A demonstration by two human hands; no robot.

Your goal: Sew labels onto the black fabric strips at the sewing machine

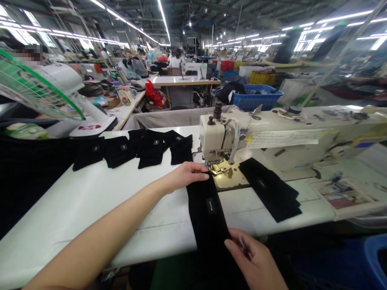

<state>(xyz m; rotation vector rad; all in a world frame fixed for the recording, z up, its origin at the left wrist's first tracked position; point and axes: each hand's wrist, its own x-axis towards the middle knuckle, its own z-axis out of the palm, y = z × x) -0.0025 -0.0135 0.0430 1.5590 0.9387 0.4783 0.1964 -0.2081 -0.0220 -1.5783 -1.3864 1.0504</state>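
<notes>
A black fabric strip (208, 225) with a small dark label (211, 206) hangs over the table's front edge in front of the sewing machine (217, 139). My left hand (190, 175) pinches its upper end, thumb on top, close to the lit presser foot (220, 168). Lower down, my right hand (252, 255) grips the strip's right edge between thumb and fingers. A small metal tool (244, 247) is tucked in that same hand; its kind I cannot make out. Light glows on the metal needle plate (232, 181).
Several labelled black fabric pieces (151, 149) lie along the table's back left. Stacked black strips (270, 189) rest right of the needle. A green-rimmed fan (45, 84) stands at left, a blue basket (256, 96) behind the machine. A small tray (347, 197) sits at right.
</notes>
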